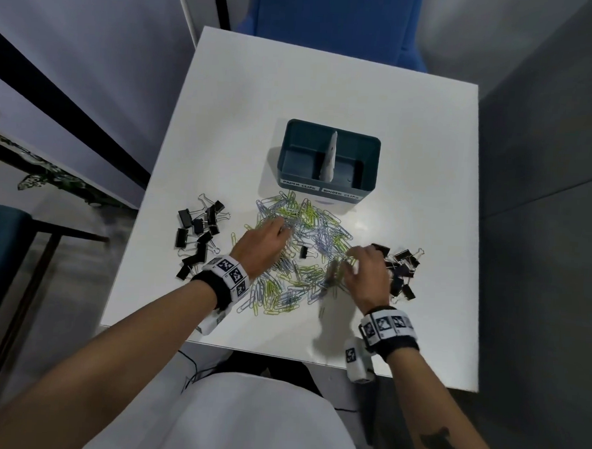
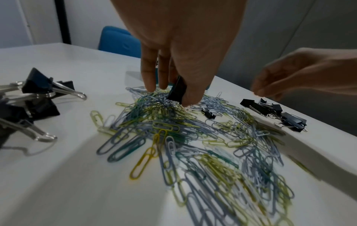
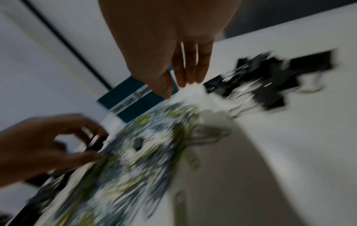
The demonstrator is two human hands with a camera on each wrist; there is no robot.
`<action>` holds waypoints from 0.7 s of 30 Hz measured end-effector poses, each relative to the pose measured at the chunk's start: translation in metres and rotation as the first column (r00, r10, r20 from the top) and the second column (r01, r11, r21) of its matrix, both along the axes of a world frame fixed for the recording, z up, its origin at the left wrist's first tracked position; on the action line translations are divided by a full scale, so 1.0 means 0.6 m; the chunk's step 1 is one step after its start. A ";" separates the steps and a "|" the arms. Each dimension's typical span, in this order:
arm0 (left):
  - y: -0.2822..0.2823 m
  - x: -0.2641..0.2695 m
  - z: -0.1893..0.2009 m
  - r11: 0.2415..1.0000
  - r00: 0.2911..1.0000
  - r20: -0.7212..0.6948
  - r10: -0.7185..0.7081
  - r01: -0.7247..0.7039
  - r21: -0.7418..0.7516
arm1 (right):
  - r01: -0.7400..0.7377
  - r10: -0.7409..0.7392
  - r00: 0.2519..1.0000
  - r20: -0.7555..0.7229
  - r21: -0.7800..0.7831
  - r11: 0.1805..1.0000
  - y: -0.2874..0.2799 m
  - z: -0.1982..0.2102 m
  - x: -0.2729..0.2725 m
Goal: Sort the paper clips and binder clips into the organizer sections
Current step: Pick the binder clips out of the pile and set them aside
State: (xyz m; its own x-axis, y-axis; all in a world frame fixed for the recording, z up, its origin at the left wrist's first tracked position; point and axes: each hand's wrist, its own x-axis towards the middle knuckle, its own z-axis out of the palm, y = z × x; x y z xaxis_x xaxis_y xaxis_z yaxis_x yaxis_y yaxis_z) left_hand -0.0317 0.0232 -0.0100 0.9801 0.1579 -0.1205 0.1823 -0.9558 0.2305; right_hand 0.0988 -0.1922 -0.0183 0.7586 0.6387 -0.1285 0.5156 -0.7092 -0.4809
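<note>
A teal two-section organizer (image 1: pixel 327 183), labelled for paper clips and binder clips, stands mid-table. In front of it sprawls a pile of blue, green and yellow paper clips (image 1: pixel 308 232). My left hand (image 2: pixel 170 96) reaches down into the far side of the pile and pinches a black binder clip (image 2: pixel 178 89) between thumb and fingers. My right hand (image 3: pixel 177 89) hovers over the pile's right edge, fingers straight and holding nothing; the right wrist view is heavily blurred. One small binder clip (image 1: pixel 304 251) lies loose among the paper clips.
Black binder clips sit in two heaps, one to the left (image 1: pixel 198 233) and one to the right (image 1: pixel 402 267) of the paper clips. The white table (image 1: pixel 329 88) has bare surface behind the organizer. A blue chair (image 1: pixel 333 13) stands at the far edge.
</note>
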 end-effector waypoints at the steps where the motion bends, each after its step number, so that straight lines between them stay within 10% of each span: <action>1: 0.001 -0.005 0.003 1.000 1.000 0.006 0.005 -0.005 -0.009 | -0.085 0.085 0.996 -0.026 0.009 0.996 0.019 -0.004 -0.012; 10: 0.020 -0.055 0.006 0.932 0.974 -0.089 0.207 -0.224 -0.285 | -0.364 0.367 0.930 -0.016 -0.178 0.914 0.112 -0.018 -0.052; 21: 0.034 -0.087 0.028 0.686 0.927 -0.190 0.323 -0.368 -0.628 | -0.294 0.288 0.955 -0.069 -0.097 0.951 0.104 -0.024 -0.042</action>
State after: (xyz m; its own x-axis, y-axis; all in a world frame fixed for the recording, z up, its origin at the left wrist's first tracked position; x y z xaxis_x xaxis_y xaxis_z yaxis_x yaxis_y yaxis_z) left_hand -0.0841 0.0435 0.0070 0.8593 0.3463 -0.3764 0.5038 -0.4459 0.7398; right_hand 0.0734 -0.1296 -0.0325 0.5323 0.8113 -0.2418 0.6827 -0.5802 -0.4441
